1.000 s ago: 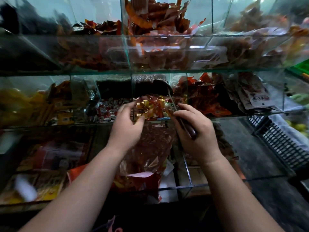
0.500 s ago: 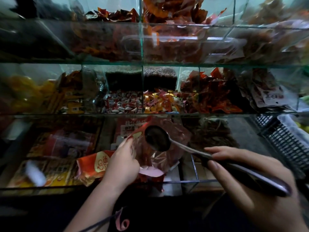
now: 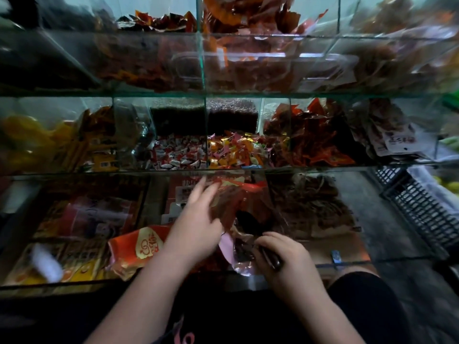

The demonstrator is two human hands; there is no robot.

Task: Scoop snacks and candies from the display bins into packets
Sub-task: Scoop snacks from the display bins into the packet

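right hand [image 3: 280,256] clamped round the dark handle of a scoop [image 3: 246,223], bowl sunk into the mouth of a clear reddish packet [image 3: 238,202]. left hand [image 3: 198,219] just beside it, smeared by motion, fingers fairly straight against the packet's left side; pinching the film or only steadying it, cannot tell. hands close together, near and low, in front of the bottom tier.

judged well under way: packet bulky with reddish contents, scoop apparently tipping in or just emptied, bowl too dark to read for a load. probably left: more scoops, then closing the packet. mixed wrapped candies [image 3: 233,151] heaped in the middle bin, farther off and higher, red-and-white candies [image 3: 178,157] in the bin to its left, both plentiful.

edges: glass shelf lip [image 3: 310,168] just beyond and above the packet mouth, upright glass dividers on either side of the candy bin, so only a narrow slot for the scoop. orange packet [image 3: 139,247] lying close on the left. open floor to the right, as far as a black crate [image 3: 417,204].
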